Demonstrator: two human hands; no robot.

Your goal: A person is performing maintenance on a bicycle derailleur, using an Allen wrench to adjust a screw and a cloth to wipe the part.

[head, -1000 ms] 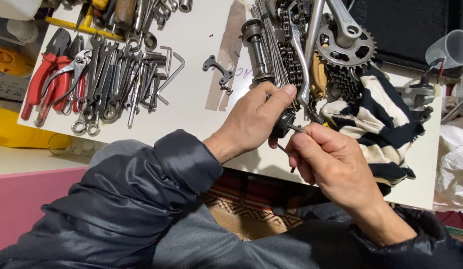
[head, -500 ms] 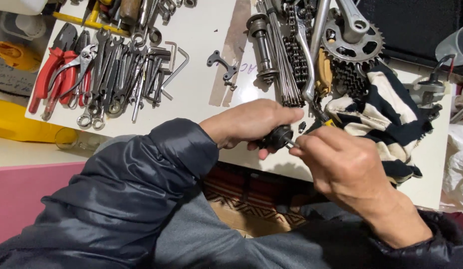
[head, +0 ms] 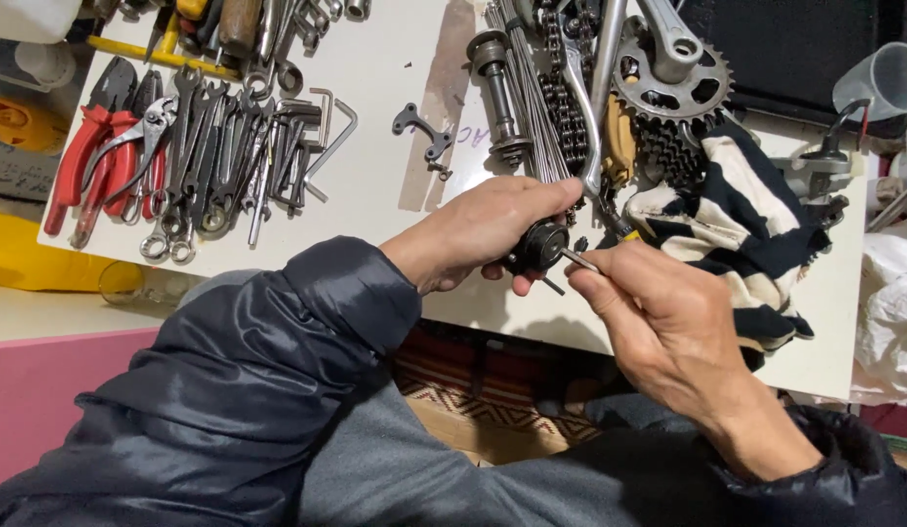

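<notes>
Black and round, the small bike part [head: 539, 246] sits clamped in the left hand [head: 483, 234] just above the near edge of the white desk [head: 375, 185]. The right hand [head: 659, 322] pinches a thin metal key [head: 577, 259] whose tip meets the part. The key could slip out if it is angled, and a loosened piece might drop past the edge onto the patterned rug [head: 473, 405]. The striped rag [head: 737, 224] lies near.

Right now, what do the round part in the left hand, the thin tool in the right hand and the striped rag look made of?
Round part: dark, matte, probably metal, though plastic is possible. Thin tool: slim grey rod with a dull glint, likely steel. Striped rag: soft, creased cloth, black and off-white, stained.
</notes>
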